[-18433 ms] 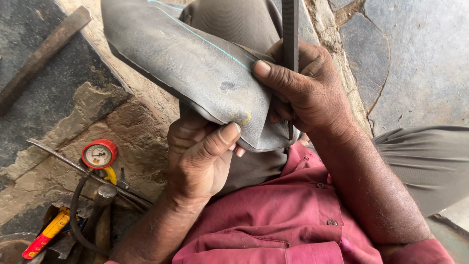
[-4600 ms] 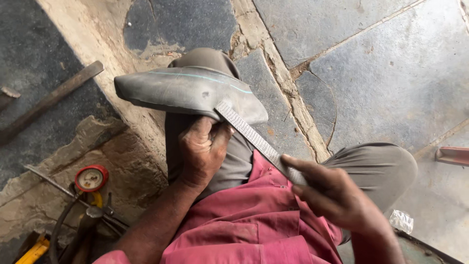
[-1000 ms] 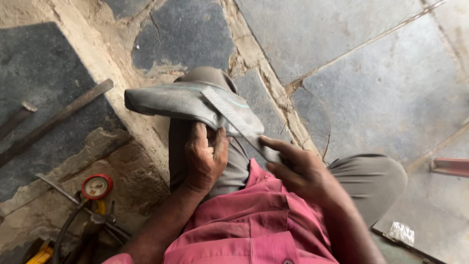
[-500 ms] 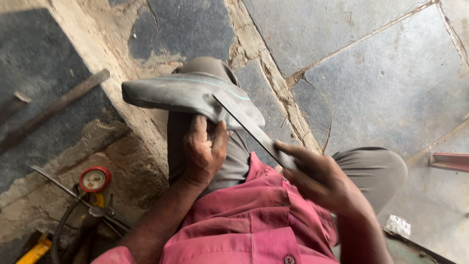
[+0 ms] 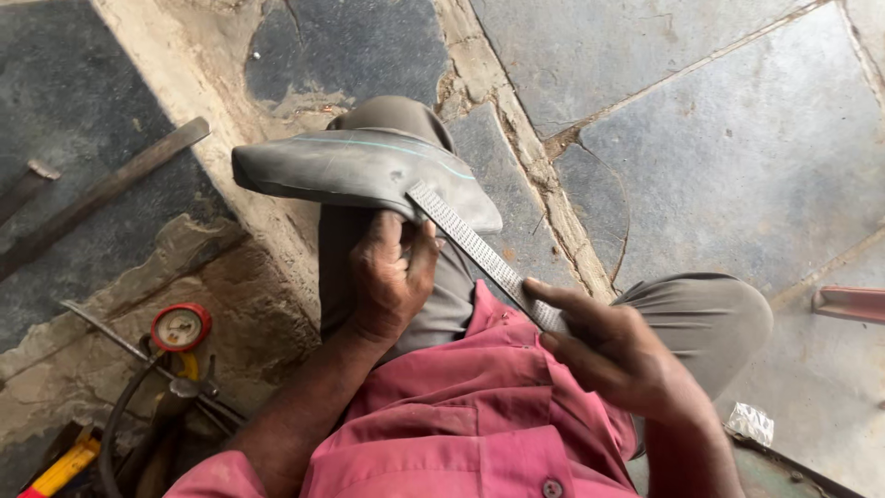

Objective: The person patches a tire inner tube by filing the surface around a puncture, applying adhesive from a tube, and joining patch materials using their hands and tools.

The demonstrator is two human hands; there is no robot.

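currently we're mid-filing on the rubber inner tube (image 5: 364, 171), which sits draped over our knee (image 5: 392, 115) at upper centre of the frame. left hand (image 5: 387, 277) clamps the tube's near edge from below, fingers curled tight around the rubber, thumb up against it. right hand (image 5: 613, 355) at lower right is closed on the handle end of the flat metal rasp (image 5: 479, 254), index finger laid along the blade. rasp runs diagonally from that hand up-left, its tip resting on the tube's top surface near the fold.

progress, as far as we can judge: tube is positioned and pinned, rasp is in contact, so roughening looks underway. we can't see a clearly scuffed patch from here, surface under the tip just reads slightly dull, so how much is done is hard to tell. no patch or glue visible on the tube, so we judge anything past surface prep is not yet done.

around us: red-rimmed pressure gauge (image 5: 181, 327) with black hose (image 5: 115, 429) at lower left, long metal bar (image 5: 101, 194) on the stone floor (image 5: 737, 138) at upper left, small crumpled foil wrapper (image 5: 751, 422) at lower right.
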